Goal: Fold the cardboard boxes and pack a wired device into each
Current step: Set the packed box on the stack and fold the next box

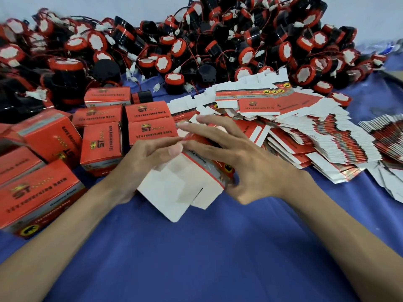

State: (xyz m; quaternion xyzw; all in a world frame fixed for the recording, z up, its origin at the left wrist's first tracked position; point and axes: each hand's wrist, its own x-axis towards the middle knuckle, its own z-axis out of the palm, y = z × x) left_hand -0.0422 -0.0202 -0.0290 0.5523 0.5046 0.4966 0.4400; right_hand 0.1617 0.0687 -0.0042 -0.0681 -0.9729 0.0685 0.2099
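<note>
Done: several folded red printed cardboard boxes [102,147] stacked at left | In hand: one part-folded red-and-white cardboard box [185,182], held above blue cloth [207,258], pinched by left hand [150,158], pressed by spread right hand [237,158] | Left: fanned white-edged flat blanks [316,138]; heaped black-and-red round wired devices [196,40] unpacked

Partly folded box [185,184]: centre, tilted, white flaps open. Flat blanks [305,136]: fanned, 2 o'clock. Closed red boxes [102,147]: 9 o'clock. Wired devices [196,40]: heaped, 12 o'clock.
</note>
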